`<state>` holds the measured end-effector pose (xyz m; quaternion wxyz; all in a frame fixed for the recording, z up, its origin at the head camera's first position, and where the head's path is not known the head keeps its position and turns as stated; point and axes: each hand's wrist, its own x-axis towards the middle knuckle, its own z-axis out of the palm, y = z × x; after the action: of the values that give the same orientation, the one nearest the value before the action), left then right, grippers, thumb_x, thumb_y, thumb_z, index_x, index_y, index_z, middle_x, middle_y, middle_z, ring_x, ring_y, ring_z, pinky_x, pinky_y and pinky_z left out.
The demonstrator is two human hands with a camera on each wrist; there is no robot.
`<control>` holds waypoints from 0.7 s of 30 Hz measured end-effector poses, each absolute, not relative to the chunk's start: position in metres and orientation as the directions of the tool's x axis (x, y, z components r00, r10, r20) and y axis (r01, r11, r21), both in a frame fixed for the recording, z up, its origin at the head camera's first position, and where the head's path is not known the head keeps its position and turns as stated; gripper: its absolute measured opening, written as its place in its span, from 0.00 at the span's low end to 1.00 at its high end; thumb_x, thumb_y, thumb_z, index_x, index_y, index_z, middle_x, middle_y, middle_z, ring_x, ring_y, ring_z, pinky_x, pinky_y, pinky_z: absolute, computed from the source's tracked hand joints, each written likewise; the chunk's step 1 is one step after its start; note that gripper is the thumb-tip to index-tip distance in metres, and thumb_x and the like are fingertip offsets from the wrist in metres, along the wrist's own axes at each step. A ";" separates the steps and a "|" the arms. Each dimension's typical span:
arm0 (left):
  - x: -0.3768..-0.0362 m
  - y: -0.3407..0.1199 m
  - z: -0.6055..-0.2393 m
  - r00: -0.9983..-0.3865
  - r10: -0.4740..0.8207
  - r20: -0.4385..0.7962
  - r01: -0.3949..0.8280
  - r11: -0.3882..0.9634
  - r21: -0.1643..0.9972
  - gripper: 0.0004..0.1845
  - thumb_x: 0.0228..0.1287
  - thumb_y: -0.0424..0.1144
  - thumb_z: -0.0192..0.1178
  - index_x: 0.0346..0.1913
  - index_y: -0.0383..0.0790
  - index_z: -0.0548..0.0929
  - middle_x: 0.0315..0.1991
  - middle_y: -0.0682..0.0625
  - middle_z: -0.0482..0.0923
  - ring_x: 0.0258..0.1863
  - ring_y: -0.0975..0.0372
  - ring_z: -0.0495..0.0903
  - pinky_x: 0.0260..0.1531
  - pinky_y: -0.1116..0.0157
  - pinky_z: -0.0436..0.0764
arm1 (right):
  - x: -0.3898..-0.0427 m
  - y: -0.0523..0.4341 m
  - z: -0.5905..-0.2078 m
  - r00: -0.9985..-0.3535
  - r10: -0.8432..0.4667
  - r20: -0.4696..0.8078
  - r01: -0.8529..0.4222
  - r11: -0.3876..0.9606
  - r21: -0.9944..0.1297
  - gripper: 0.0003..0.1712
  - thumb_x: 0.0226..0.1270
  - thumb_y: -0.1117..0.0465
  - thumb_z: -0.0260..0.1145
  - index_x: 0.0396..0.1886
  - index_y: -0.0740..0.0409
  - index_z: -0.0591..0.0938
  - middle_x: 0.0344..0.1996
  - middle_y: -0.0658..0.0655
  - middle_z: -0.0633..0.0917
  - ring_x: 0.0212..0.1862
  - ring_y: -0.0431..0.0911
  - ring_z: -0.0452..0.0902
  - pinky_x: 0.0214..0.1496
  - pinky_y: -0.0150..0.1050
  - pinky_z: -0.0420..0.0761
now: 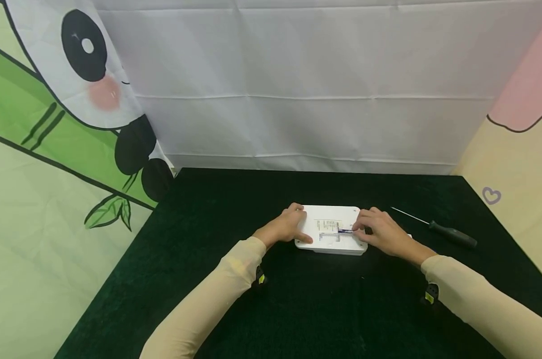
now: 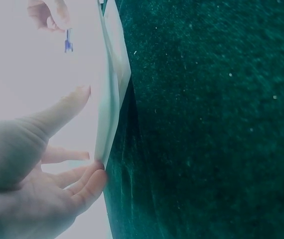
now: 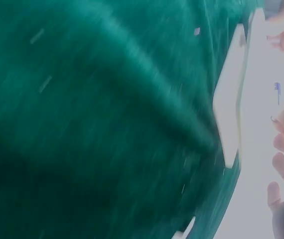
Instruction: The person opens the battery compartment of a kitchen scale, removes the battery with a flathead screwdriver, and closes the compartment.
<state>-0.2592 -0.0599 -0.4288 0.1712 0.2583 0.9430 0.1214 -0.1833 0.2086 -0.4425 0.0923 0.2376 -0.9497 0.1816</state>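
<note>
White flat plastic box lies on the black tabletop; left hand steadies it with relaxed fingers, right hand pinches a small blue tool.

1. A table under dark green cloth carries everything.
2. A white box lies flat on it, near the middle.
3. A black-handled screwdriver lies right of the box, apart from it.
</note>
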 end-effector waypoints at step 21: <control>-0.268 -0.051 -0.429 -0.821 0.510 -0.256 0.415 0.842 0.345 0.41 0.56 0.55 0.70 0.69 0.40 0.69 0.75 0.46 0.52 0.71 0.52 0.59 0.69 0.53 0.64 | -0.133 0.359 -0.466 -0.812 -0.383 0.441 -0.492 0.856 -0.162 0.15 0.48 0.67 0.77 0.33 0.44 0.84 0.30 0.40 0.78 0.34 0.36 0.66 0.34 0.32 0.66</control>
<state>-0.2680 -0.0514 -0.4290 0.1712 0.2451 0.9442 0.1384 -0.1330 0.3589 -0.4657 0.2010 0.2321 -0.9420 0.1353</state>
